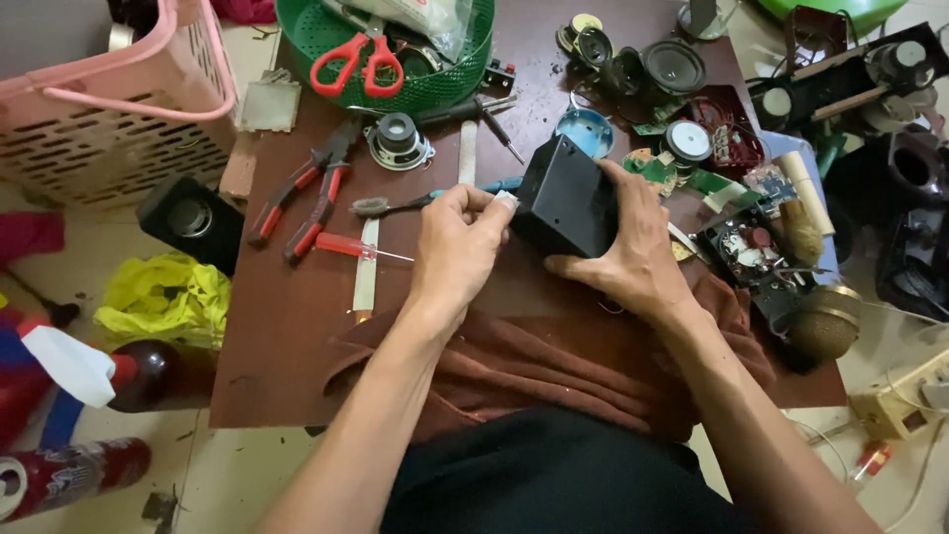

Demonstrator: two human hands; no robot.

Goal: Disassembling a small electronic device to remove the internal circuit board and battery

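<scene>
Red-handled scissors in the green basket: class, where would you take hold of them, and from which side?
Grip the red-handled scissors by their two red loops, coming from above on the side nearest the person. The loops lie uppermost and exposed in the green basket, while the blades point away under a plastic bag.

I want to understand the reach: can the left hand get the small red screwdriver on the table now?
Probably yes. The red screwdriver lies uncovered on the table just beside the left hand, nothing between them. But that hand pinches something small against the black box.
</scene>
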